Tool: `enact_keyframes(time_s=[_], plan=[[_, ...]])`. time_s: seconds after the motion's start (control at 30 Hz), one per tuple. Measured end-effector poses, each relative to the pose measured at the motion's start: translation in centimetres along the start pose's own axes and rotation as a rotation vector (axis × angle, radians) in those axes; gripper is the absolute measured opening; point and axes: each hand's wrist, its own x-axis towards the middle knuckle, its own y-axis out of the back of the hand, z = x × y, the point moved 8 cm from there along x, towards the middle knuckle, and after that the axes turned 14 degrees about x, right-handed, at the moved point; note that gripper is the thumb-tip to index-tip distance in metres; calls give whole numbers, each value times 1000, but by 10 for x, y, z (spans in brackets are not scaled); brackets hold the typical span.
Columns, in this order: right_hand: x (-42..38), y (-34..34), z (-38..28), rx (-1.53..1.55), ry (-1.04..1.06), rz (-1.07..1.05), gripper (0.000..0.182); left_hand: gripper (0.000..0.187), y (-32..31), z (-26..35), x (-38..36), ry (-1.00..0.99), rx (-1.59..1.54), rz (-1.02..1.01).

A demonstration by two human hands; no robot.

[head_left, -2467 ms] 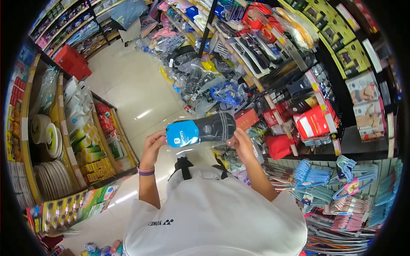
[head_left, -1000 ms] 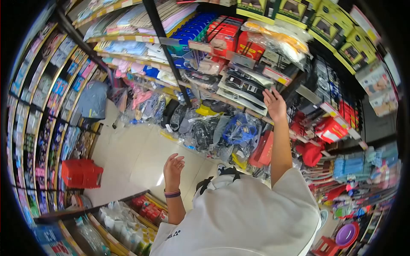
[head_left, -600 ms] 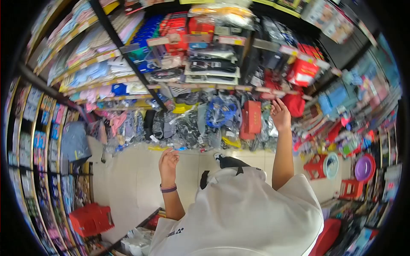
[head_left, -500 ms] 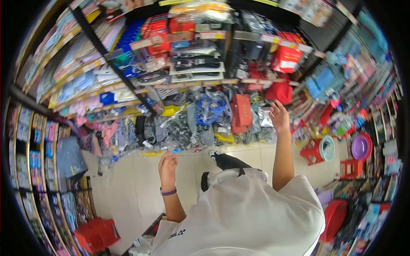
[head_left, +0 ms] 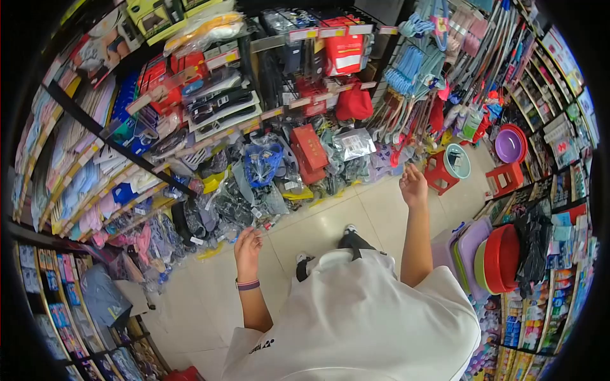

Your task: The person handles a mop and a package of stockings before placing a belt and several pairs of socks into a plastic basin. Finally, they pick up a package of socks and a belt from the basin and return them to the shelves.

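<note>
My left hand point(head_left: 248, 246) is raised over the floor in front of the lower shelf, its fingers curled in. A tiny blue spot shows beside the fingers; whether it is held I cannot make out. A band circles that wrist. My right hand point(head_left: 413, 187) is held up further right, fingers loosely bent, with nothing visible in it. Nearest to it is a red stool point(head_left: 438, 173) bearing a pale blue basin point(head_left: 457, 161). Beyond both hands lie plastic-wrapped goods point(head_left: 270, 200), a blue bagged item point(head_left: 263, 164) and a red box point(head_left: 309, 147).
Shelves with folded clothes point(head_left: 76, 171) stand at the left. A purple basin point(head_left: 508, 146) and another red stool point(head_left: 506, 180) are on the right. Nearer, large tubs point(head_left: 501, 259) lean by stocked shelves. Tiled floor point(head_left: 305, 238) runs around my feet.
My view and body have turned to the right, so the shelves have slid left and the stools and tubs show more fully. Both hands stay raised; the right is slightly lower in view.
</note>
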Motion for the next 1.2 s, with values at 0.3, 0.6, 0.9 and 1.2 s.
enact_keyframes(time_s=[0.3,0.6,0.9,1.2], plan=[[27,17,-58,135,53,-18,30,24,-76,3,25,-9,158,-42],[85,113,-160,313,114,55,26,23,-249,-39,48,54,249,-201],[83,194,-343,376,426,119,25,22,-436,-105,74,121,339,-439],[-2,319,-415,452,646,360,28,23,-570,-183,81,297,463,-732]])
